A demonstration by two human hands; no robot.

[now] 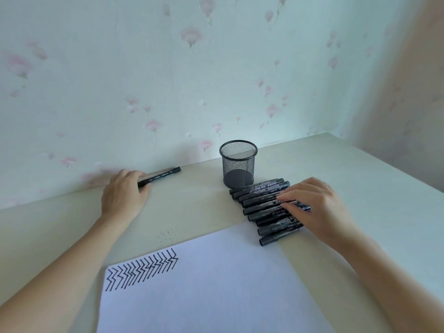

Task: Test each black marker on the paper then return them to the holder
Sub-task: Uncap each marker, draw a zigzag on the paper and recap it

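Black wire mesh forms the round, empty pen holder (pixel 238 163) standing upright on the smooth cream tabletop (pixel 360 188) near the floral wallpaper (pixel 168 68). Just in front of it lies a row of slim black plastic markers (pixel 260 203), capped and side by side, touching the white paper sheet (pixel 216 284) that bears a band of black zigzag strokes (pixel 141 271). The right hand (pixel 319 205) rests on the row, its fingers (pixel 292 197) curled onto one barrel. The left hand (pixel 123 194) grips a single black marker (pixel 159 177) lying by the wall
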